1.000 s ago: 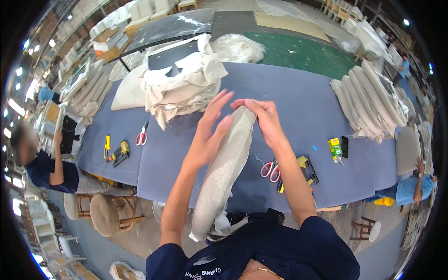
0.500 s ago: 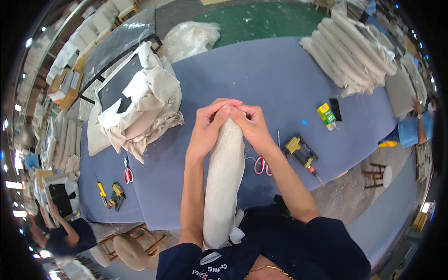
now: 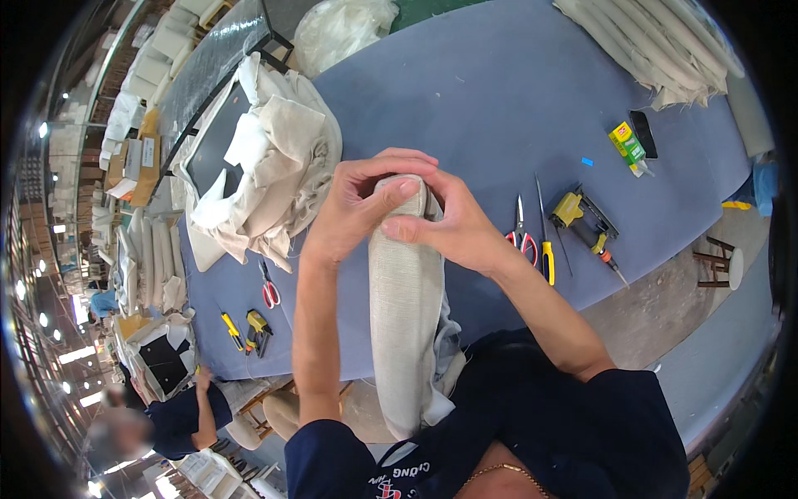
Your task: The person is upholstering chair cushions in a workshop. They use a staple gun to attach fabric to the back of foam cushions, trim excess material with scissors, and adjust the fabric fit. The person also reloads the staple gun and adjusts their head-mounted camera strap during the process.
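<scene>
Stood on its narrow edge in front of my chest is a long beige fabric-covered pad (image 3: 406, 308), like an upholstered chair cushion. My left hand (image 3: 351, 206) wraps round its far end from the left, thumb lying on the top edge. From the other side my right hand (image 3: 449, 218) grips the same end, its thumb pressed on the fabric just nearer to me. The fingertips meet beyond the end and are partly hidden. Loose cloth and white padding (image 3: 445, 362) hang out along the pad's right side.
Right of my hands lie red-handled scissors (image 3: 522, 241), a yellow-handled screwdriver (image 3: 547, 259), a staple gun (image 3: 582, 218), a green-yellow box (image 3: 625, 143) and a black phone (image 3: 643, 135). More scissors (image 3: 269, 287), another staple gun (image 3: 258, 331) and a heap of fabric-draped pads (image 3: 283, 158) are left.
My thumbs have shifted from the tip onto the pad's top edge. The pad's far end now shows more fully, and the whole view has turned somewhat.
</scene>
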A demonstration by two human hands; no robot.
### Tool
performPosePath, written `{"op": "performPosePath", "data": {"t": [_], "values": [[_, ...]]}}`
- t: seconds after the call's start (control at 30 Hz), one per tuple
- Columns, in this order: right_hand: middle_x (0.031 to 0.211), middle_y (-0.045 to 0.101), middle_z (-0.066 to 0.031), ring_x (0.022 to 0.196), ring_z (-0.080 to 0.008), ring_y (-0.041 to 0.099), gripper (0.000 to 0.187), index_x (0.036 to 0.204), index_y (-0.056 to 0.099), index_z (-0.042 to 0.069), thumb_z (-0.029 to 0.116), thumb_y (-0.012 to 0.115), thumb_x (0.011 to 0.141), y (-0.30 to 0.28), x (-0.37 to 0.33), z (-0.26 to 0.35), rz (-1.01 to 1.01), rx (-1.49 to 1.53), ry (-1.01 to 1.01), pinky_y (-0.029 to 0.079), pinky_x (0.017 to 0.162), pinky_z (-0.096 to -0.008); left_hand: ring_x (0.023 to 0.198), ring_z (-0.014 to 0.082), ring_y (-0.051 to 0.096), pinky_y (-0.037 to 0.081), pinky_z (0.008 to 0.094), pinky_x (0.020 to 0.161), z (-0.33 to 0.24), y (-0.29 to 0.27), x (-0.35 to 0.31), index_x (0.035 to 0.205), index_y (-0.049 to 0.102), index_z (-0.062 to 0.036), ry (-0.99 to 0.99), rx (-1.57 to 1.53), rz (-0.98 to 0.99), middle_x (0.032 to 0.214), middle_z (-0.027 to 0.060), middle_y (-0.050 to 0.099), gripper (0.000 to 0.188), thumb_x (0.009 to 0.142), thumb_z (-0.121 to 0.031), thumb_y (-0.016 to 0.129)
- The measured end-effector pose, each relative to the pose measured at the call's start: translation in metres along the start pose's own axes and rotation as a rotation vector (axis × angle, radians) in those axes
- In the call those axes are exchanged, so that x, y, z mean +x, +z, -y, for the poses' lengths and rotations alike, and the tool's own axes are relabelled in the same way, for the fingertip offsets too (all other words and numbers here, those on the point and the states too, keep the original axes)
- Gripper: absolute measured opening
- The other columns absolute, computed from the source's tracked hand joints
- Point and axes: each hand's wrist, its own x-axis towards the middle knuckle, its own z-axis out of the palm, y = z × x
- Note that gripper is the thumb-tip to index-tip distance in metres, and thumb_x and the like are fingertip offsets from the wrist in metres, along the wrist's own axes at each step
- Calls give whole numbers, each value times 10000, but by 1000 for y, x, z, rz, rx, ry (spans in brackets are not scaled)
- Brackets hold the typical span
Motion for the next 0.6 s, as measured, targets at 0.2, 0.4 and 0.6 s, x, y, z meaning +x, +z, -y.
{"op": "performPosePath", "data": {"t": [0.2, 0.4, 0.6], "values": [[1313, 597, -116, 1266, -229, 556, 840, 1420, 502, -11, 322, 894, 757, -2, -5, -1, 59, -175, -1, 417, 1093, -384, 1153, 147, 587, 479, 309, 996, -28, -14, -8, 1377, 593, -35, -17, 279, 247, 1336, 86, 618, 517, 888, -73, 758], [1372, 593, -172, 1281, -248, 561, 841, 1468, 466, -63, 334, 813, 813, 0, -7, 1, 71, -193, -101, 395, 1115, -384, 1288, 206, 547, 435, 336, 1092, -16, -23, -9, 1497, 459, -48, 96, 262, 310, 1378, 96, 601, 741, 870, -226, 812], [1119, 711, -107, 1029, -168, 634, 423, 1226, 677, -107, 241, 659, 987, -11, 13, -1, -17, -354, -150, 483, 942, -326, 1267, 242, 578, 451, 359, 1071, 7, -23, -12, 1430, 515, -2, 190, 394, 196, 1350, 141, 634, 823, 795, -389, 869]]}}
